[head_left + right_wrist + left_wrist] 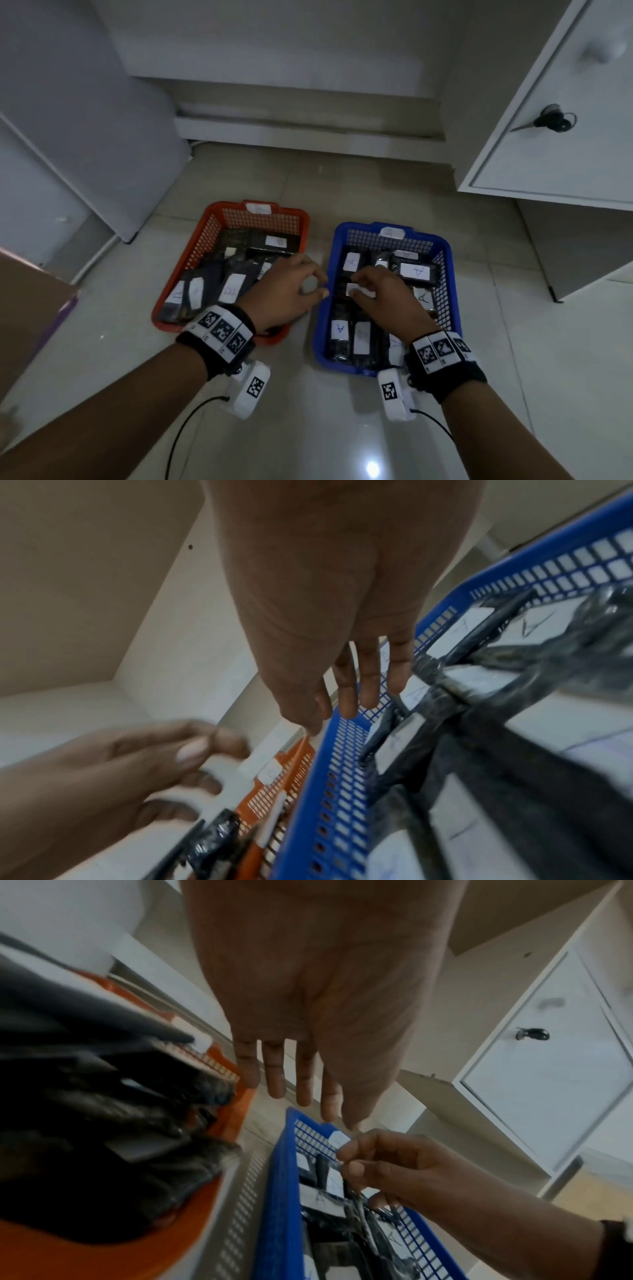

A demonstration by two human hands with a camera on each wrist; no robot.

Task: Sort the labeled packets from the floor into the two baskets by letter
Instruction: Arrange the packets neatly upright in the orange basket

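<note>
tiled floor (342, 445), 2 filled baskets (445, 274)

The shiny pale tiled floor (342, 428) fills the lower frame, with a bright light spot (372, 467) near the bottom. A white cabinet door with a dark key (553, 120) stands upper right. A brown cardboard box (27, 308) sits at the left edge.

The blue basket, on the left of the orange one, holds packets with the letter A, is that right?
Not quite: in the head view the blue basket stands to the right of the orange basket. Its packets do carry the letter A.
</note>
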